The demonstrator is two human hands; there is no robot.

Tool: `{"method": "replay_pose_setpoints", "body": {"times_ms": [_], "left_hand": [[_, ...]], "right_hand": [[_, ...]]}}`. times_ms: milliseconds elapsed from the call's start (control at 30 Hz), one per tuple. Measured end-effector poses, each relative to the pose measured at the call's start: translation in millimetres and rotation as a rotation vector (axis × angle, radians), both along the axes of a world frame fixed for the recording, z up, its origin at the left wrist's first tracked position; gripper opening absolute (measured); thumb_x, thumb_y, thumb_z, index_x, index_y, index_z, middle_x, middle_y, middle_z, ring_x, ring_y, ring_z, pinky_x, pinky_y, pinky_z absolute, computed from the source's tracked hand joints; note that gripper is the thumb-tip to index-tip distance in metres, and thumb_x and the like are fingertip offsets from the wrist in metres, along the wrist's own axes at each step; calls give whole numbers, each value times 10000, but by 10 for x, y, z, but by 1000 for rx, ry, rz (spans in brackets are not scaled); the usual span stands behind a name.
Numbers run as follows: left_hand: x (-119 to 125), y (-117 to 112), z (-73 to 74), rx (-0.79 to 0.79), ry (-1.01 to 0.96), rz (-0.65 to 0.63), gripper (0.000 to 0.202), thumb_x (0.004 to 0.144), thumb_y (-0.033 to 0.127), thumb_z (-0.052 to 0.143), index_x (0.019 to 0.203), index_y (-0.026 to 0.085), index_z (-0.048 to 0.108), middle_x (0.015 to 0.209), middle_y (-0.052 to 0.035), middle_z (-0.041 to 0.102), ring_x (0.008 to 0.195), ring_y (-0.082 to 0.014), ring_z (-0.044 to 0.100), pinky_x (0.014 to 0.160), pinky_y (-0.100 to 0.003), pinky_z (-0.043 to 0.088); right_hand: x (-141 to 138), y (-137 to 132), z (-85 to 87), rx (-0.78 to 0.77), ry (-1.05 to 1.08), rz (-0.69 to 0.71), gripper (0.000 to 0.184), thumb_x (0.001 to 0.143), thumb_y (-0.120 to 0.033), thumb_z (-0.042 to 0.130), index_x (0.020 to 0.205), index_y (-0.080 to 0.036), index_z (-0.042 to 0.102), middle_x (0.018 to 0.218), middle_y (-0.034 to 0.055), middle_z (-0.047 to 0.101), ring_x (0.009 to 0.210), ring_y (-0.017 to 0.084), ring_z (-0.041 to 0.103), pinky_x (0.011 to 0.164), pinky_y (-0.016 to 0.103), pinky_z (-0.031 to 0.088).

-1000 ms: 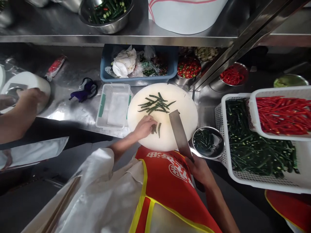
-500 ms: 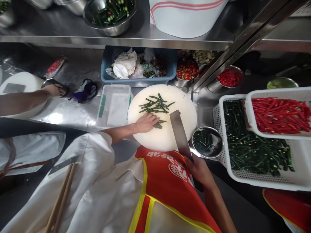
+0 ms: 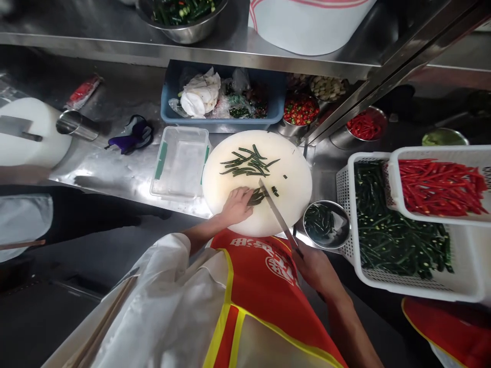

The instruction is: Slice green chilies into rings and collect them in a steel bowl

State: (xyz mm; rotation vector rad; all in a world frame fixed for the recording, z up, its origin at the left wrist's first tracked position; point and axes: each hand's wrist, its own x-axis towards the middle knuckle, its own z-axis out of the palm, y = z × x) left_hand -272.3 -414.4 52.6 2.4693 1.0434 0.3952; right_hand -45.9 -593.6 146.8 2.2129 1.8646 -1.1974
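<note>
Clamps fingers of left hand on green pepper bunch, jutting right from fingertips, crosswise to cleaver wrapped tight by fingers of right hand.

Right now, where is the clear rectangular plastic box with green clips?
In the head view, the box is just left of the round white cutting board, below the blue plastic tub.

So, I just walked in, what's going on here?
A person's left hand rests on a small bunch of green peppers on a round white cutting board, while the right hand holds a cleaver at the bunch's right end. A few short cut pieces lie just right of the cleaver. A pile of longer green strips sits farther back on the board.
</note>
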Motion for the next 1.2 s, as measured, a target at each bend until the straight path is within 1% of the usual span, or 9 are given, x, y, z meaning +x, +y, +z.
{"method": "replay_pose_setpoints", "body": {"times_ms": [167,233,433,533,667,800,967,1033,1200], "left_hand": [[-37,61,-13,-55,-147,-109,255,902,285,554,1130,179,599,1227,-142,567,1182,-269,520,1029,-468,460],[-33,79,-2,-71,-153,-133,199,925,281,524,1081,195,614,1196,-133,581,1158,-261,535,1008,-470,477],[0,174,30,-33,-164,-161,201,936,345,540,1012,190,642,1168,-125,594,1133,-247,544,990,-431,479],[34,262,33,-44,-134,-239,207,948,355,520,950,200,657,1097,-105,622,1080,-233,561,957,-418,481],[70,353,25,-79,-139,-312,246,967,345,477,908,195,663,1040,-102,636,1026,-220,575,935,-409,493],[84,369,6,-78,-172,-310,259,972,344,469,906,188,665,1035,-107,638,1032,-220,575,945,-404,505],[92,351,-26,-72,-179,-300,263,979,340,461,919,192,670,1045,-104,638,1053,-218,570,959,-403,510],[91,356,-41,-60,-192,-306,263,979,341,465,926,185,669,1043,-108,636,1056,-217,569,959,-398,513],[95,380,-50,-23,-187,-319,256,981,352,474,915,188,660,1021,-100,636,1035,-210,579,937,-391,528]], "right_hand": [[-27,-16,-17,-9,44,-19,439,976,-321,339,1337,-179,544,952,117,724,932,285,673,744,317,428],[-42,-19,-27,-1,63,-27,433,974,-325,345,1328,-185,553,930,111,726,914,278,679,734,307,429],[-27,-15,29,-1,58,-68,436,962,-336,354,1299,-180,583,917,114,734,873,279,682,706,305,426],[-37,12,90,12,94,-64,446,967,-340,352,1323,-185,571,956,107,738,858,270,682,691,302,422],[-80,77,154,-33,130,-43,462,963,-321,366,1378,-211,536,958,90,743,846,261,684,692,297,417],[-73,110,232,-52,144,-34,475,956,-314,392,1413,-240,498,978,82,744,859,268,688,683,295,409],[-32,199,329,-87,153,-31,396,946,-287,411,1291,-213,591,998,115,739,901,278,685,680,290,404],[-54,290,286,-104,118,-17,389,944,-250,404,1281,-193,590,1007,129,737,907,278,683,686,291,393],[-179,487,41,-116,52,25,397,952,-210,381,1305,-130,545,1014,164,736,890,285,683,687,306,362]]}}
